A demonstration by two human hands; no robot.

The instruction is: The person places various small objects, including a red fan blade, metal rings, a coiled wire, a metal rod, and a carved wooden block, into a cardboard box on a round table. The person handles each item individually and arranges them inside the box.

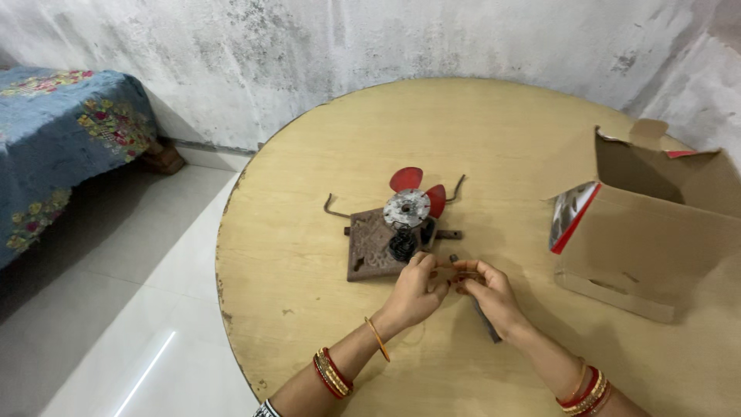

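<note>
Bare tabletop point(309, 255) left, cardboard box point(656, 247) blocking right, fan assembly point(394, 228) ahead

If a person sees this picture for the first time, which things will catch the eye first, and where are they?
At the middle of the round wooden table lies a brown metal device with a silver disc and red blades. Just in front of it, the left hand and the right hand meet, pinching something small that cannot be made out. An open cardboard box stands at the right, and a blue flowered bed cover shows at far left.
</note>
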